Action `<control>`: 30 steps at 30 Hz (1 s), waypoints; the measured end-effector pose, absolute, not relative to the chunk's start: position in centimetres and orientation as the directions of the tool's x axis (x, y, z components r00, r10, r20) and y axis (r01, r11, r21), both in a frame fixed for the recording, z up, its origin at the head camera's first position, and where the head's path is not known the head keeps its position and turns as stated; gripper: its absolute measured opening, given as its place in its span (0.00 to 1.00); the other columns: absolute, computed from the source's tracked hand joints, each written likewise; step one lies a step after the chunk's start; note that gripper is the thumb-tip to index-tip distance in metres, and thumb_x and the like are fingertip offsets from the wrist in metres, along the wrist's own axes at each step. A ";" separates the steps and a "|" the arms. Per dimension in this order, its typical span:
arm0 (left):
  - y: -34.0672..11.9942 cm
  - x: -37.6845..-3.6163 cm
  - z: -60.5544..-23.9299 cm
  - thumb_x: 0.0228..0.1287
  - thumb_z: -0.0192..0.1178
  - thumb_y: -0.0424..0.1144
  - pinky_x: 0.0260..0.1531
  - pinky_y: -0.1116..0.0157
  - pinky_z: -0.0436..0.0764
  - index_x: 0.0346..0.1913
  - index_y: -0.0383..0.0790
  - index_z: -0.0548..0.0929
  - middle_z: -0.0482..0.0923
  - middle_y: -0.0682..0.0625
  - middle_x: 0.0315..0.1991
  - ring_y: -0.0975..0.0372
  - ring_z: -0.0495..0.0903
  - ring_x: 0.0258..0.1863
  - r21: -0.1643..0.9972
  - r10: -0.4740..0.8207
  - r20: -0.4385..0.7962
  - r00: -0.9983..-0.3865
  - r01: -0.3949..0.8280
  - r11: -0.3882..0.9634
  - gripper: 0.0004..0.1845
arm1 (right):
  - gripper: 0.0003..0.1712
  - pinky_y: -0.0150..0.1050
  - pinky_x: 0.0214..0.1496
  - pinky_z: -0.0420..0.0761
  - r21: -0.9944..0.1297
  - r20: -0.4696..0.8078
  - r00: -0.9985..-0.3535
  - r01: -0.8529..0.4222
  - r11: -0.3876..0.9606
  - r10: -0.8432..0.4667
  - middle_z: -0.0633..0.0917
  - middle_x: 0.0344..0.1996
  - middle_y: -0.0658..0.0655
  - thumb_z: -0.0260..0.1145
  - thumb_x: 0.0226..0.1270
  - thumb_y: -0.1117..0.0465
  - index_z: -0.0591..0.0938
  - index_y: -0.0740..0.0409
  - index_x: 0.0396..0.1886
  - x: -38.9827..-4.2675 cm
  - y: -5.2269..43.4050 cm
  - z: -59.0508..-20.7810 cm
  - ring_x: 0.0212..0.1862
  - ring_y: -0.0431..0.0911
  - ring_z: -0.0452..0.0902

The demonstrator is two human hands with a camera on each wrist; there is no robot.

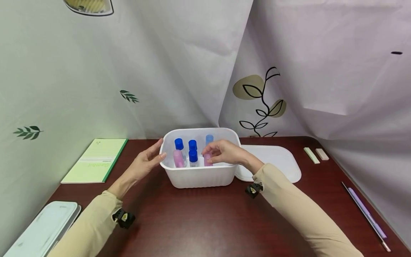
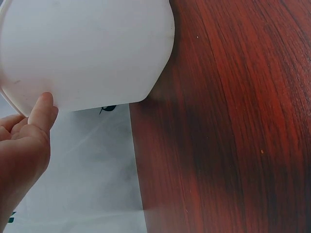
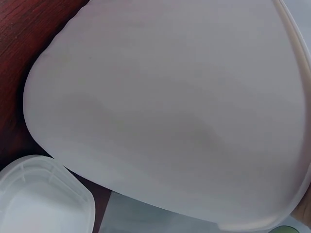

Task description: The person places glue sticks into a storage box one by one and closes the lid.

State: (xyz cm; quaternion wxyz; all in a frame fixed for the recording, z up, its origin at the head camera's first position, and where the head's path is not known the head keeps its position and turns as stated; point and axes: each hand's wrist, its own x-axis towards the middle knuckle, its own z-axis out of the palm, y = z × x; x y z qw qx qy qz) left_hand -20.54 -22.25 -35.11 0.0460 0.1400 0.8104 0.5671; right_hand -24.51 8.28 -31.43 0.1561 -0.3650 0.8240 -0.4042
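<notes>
My right hand [image 1: 223,151] pinches a pink bottle [image 1: 208,161] inside the white tub [image 1: 200,178] — near its front right. My left hand [image 1: 142,165], fingers extended, touches the tub's left rim. Blue-capped bottles [image 1: 193,156] and a second pink bottle [image 1: 178,159] stand nearby — the lid [image 1: 276,157] lies to the right, on the table [image 1: 199,221].

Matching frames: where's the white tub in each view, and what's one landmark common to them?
Head: tub near center, between left hand and right hand.
Left wrist: upper left, cut off by the frame edge, left hand at its rim.
Right wrist: its wall fills most of the frame.
Shared landmark: red-brown tabletop, in front of the tub in head, right side in left wrist, upper left in right wrist.
</notes>
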 end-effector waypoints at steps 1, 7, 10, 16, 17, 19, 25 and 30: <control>-22.2 -20.5 -35.1 0.70 0.53 0.43 0.62 0.52 0.63 0.74 0.39 0.48 0.47 0.42 0.74 0.47 0.52 0.71 0.932 0.279 0.084 -0.957 0.175 0.318 0.37 | 0.17 0.36 0.53 0.79 -0.779 0.038 -0.683 -0.478 0.406 -0.730 0.83 0.47 0.64 0.66 0.58 0.72 0.80 0.71 0.48 -24.5 8.3 -31.4 0.49 0.51 0.81; -22.1 -20.6 -35.2 0.70 0.53 0.42 0.61 0.52 0.64 0.74 0.38 0.48 0.47 0.41 0.74 0.47 0.53 0.71 0.926 0.278 0.088 -0.957 0.182 0.330 0.36 | 0.18 0.36 0.53 0.79 -0.757 0.058 -0.674 -0.511 0.408 -0.737 0.82 0.48 0.66 0.67 0.58 0.71 0.79 0.72 0.49 -24.1 8.7 -31.3 0.49 0.51 0.81; -22.1 -20.5 -35.2 0.70 0.53 0.42 0.61 0.53 0.64 0.74 0.38 0.49 0.48 0.41 0.74 0.47 0.54 0.71 0.924 0.277 0.094 -0.956 0.187 0.335 0.36 | 0.19 0.37 0.53 0.79 -0.741 0.095 -0.663 -0.545 0.392 -0.742 0.82 0.49 0.68 0.67 0.58 0.71 0.78 0.73 0.50 -23.9 9.0 -31.2 0.50 0.53 0.81; -22.1 -20.4 -35.2 0.70 0.53 0.42 0.59 0.54 0.66 0.74 0.39 0.48 0.47 0.41 0.74 0.45 0.56 0.69 0.930 0.276 0.087 -0.957 0.177 0.321 0.37 | 0.16 0.39 0.50 0.81 -0.731 0.276 -0.727 -0.583 0.354 -0.628 0.84 0.44 0.66 0.67 0.58 0.70 0.81 0.71 0.47 -22.8 10.7 -31.0 0.47 0.54 0.82; -22.1 -20.4 -35.2 0.70 0.53 0.42 0.59 0.54 0.66 0.74 0.39 0.48 0.47 0.41 0.74 0.45 0.56 0.69 0.932 0.278 0.086 -0.957 0.176 0.316 0.36 | 0.14 0.38 0.48 0.81 -0.739 0.323 -0.754 -0.578 0.346 -0.572 0.85 0.42 0.65 0.67 0.58 0.70 0.81 0.70 0.45 -22.7 11.2 -31.0 0.45 0.51 0.83; -22.1 -20.4 -35.1 0.70 0.53 0.42 0.59 0.54 0.66 0.74 0.39 0.48 0.47 0.41 0.74 0.45 0.56 0.70 0.932 0.279 0.086 -0.956 0.176 0.315 0.36 | 0.13 0.36 0.46 0.82 -0.785 0.393 -0.815 -0.539 0.307 -0.426 0.86 0.39 0.63 0.67 0.59 0.69 0.82 0.70 0.44 -22.6 12.8 -31.2 0.41 0.45 0.84; -22.2 -20.4 -35.1 0.70 0.52 0.42 0.59 0.53 0.66 0.74 0.38 0.48 0.46 0.40 0.74 0.45 0.57 0.69 0.933 0.291 0.096 -0.952 0.188 0.308 0.36 | 0.09 0.31 0.41 0.83 -0.933 0.355 -0.934 -0.356 -0.042 0.037 0.86 0.29 0.48 0.62 0.63 0.71 0.79 0.70 0.43 -23.5 20.2 -33.6 0.34 0.37 0.84; -22.1 -20.4 -35.1 0.71 0.52 0.41 0.59 0.52 0.66 0.74 0.38 0.48 0.47 0.40 0.74 0.45 0.57 0.69 0.934 0.294 0.096 -0.951 0.188 0.303 0.36 | 0.13 0.24 0.38 0.80 -0.984 0.176 -0.949 -0.164 0.070 0.260 0.82 0.25 0.40 0.61 0.64 0.70 0.77 0.70 0.48 -23.7 26.8 -36.9 0.30 0.30 0.80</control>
